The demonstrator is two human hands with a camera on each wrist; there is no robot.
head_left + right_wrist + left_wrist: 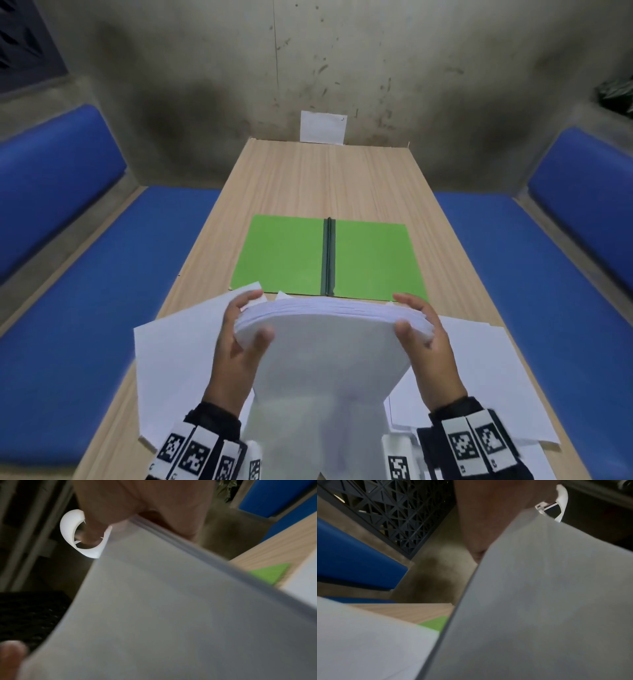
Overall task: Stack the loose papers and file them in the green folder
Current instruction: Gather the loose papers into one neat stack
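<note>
A thick stack of white papers point(325, 353) stands upright on its lower edge near the table's front, held between both hands. My left hand point(239, 339) grips its left edge, thumb on the near face. My right hand point(424, 335) grips the right edge the same way. The stack fills the left wrist view point(539, 601) and the right wrist view point(154, 608). The green folder point(284, 257) lies open and flat just beyond the stack, its dark spine in the middle. Loose white sheets point(174, 363) lie on the table under and beside my hands.
The wooden table point(325, 178) runs away from me to a stained concrete wall. A small white card point(323, 126) leans against the wall at the table's far end. Blue cushioned benches point(85, 291) flank both sides. More loose sheets point(479, 377) lie at the right.
</note>
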